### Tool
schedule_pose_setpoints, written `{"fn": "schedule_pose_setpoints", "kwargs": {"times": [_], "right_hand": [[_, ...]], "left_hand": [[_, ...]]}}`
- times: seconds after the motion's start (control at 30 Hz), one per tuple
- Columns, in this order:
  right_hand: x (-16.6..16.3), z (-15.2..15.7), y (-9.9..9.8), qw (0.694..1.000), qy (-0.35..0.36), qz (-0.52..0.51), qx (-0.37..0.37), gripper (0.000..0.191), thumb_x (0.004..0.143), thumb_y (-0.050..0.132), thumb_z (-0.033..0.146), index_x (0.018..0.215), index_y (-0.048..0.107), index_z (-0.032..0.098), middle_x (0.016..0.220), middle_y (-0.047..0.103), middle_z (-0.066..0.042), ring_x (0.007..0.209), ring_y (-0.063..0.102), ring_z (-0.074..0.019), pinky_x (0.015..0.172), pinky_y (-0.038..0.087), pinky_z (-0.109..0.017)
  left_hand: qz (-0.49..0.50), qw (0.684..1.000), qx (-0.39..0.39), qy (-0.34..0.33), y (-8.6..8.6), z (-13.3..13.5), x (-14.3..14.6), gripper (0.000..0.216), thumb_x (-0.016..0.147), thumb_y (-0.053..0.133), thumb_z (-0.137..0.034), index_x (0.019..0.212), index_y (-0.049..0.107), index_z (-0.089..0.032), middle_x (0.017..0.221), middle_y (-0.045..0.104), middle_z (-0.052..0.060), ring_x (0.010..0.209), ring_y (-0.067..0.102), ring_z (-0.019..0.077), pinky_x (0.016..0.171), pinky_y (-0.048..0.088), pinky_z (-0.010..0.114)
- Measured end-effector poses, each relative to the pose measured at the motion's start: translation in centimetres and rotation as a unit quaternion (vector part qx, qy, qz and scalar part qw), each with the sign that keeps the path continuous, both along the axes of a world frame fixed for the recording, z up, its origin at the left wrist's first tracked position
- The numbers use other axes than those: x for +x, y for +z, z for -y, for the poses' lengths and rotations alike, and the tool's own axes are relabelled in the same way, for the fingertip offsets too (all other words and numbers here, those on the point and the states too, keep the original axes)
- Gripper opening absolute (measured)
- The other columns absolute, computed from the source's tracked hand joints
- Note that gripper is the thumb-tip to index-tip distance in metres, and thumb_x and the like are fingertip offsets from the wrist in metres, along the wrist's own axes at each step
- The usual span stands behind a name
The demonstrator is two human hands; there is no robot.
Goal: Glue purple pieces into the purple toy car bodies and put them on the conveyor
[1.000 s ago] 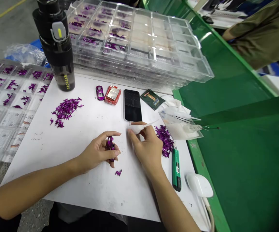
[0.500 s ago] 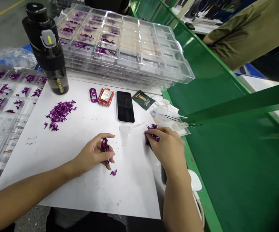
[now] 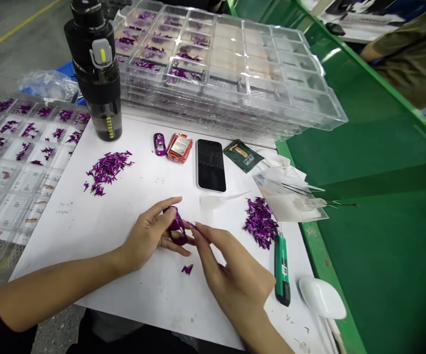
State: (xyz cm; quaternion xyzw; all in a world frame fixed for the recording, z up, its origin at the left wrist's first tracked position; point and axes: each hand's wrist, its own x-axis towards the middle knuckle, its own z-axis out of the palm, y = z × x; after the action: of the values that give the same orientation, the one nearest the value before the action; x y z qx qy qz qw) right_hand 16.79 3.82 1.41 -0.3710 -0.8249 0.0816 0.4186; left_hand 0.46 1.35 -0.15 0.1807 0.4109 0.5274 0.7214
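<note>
My left hand (image 3: 153,235) rests on the white board (image 3: 131,275) with its fingers curled round a small bunch of shiny purple pieces (image 3: 178,227). My right hand (image 3: 231,273) reaches in from the right, thumb and forefinger pinched on one purple piece right beside that bunch. A single purple piece (image 3: 187,269) lies on the board just below both hands. One loose pile of purple pieces (image 3: 260,222) lies to the right of my hands, another pile (image 3: 106,168) to the upper left.
A black bottle (image 3: 98,73) stands at the back left before a stack of clear compartment trays (image 3: 227,73). A phone (image 3: 210,164), a red case (image 3: 179,146), a green knife (image 3: 282,269) and a white mouse (image 3: 321,297) lie on the board. Another person's sleeve (image 3: 415,54) shows far right.
My right hand has left the right-hand purple pile and come back to my left hand with a piece pinched in it. The white tool it held a second ago lies by the phone.
</note>
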Motion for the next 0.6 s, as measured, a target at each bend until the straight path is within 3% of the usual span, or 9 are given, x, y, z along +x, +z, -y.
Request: {"fn": "schedule_pose_setpoints", "kwargs": {"times": [0.1,0.4,0.6], "right_hand": [[-1.1,0.2,-0.9,0.998,0.007,0.009,0.064,0.043,0.084,0.067,-0.002,0.12,0.066,0.02,0.093,0.077,-0.004,0.079,0.075,-0.017,0.069,0.063,-0.027],[-1.1,0.0,-1.5,0.998,0.011,0.022,0.055,0.042,0.084,0.067,-0.004,0.12,0.065,0.017,0.091,0.076,-0.005,0.076,0.072,-0.0146,0.067,0.061,-0.026],[-1.2,0.1,-1.9,0.996,0.044,0.013,0.081,0.055,0.082,0.065,-0.006,0.133,0.06,0.014,0.1,0.075,-0.012,0.088,0.072,-0.0212,0.072,0.063,-0.034]], "left_hand": [[-0.008,1.0,-0.006,0.004,-0.2,0.0,0.0,0.059,0.091,0.065,-0.054,0.142,0.053,-0.026,0.073,0.062,-0.002,0.071,0.068,0.0157,0.066,0.066,0.037],[-0.054,0.999,0.009,0.001,-0.2,0.1,0.3,0.041,0.091,0.066,-0.049,0.119,0.066,-0.02,0.069,0.058,-0.003,0.068,0.063,0.0132,0.062,0.066,0.034],[-0.057,0.998,-0.002,0.017,0.1,0.1,0.4,0.038,0.084,0.073,-0.048,0.11,0.07,-0.02,0.07,0.061,-0.002,0.069,0.065,0.0143,0.062,0.066,0.034]]}}
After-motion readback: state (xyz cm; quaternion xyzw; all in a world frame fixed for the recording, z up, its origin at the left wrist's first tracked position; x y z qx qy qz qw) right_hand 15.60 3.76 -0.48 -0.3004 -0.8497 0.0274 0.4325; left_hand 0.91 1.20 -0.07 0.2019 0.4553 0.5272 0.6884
